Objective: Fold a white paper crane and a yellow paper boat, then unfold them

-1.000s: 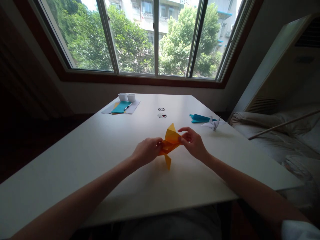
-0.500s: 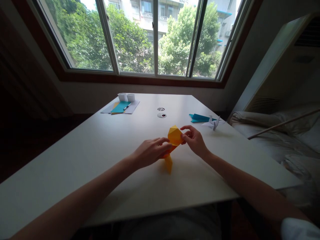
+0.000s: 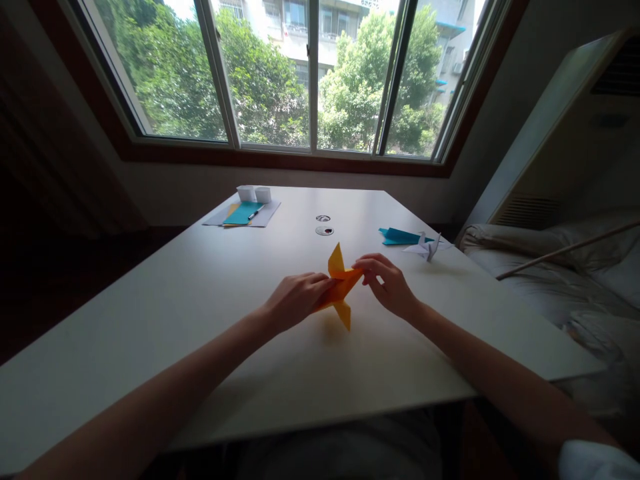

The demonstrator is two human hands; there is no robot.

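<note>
A half-folded orange paper figure [image 3: 340, 287] is held just above the white table [image 3: 210, 320], with one flap pointing up and another pointing down toward me. My left hand [image 3: 295, 300] pinches its left end. My right hand [image 3: 387, 285] grips its right end with fingertips curled over the fold. Both hands meet on the paper at the table's middle.
A white paper crane [image 3: 427, 248] and a folded teal paper [image 3: 400, 236] lie at the right. At the far left are sheets of paper with a teal square, a pen [image 3: 255, 213] and two small white boxes [image 3: 253, 194]. Two round cable holes [image 3: 324, 231] sit beyond the figure. A bed lies right.
The orange paper has been flattened from a puffed shape into a thinner form with flaps standing up and down. Both hands stayed on it, shifting slightly.
</note>
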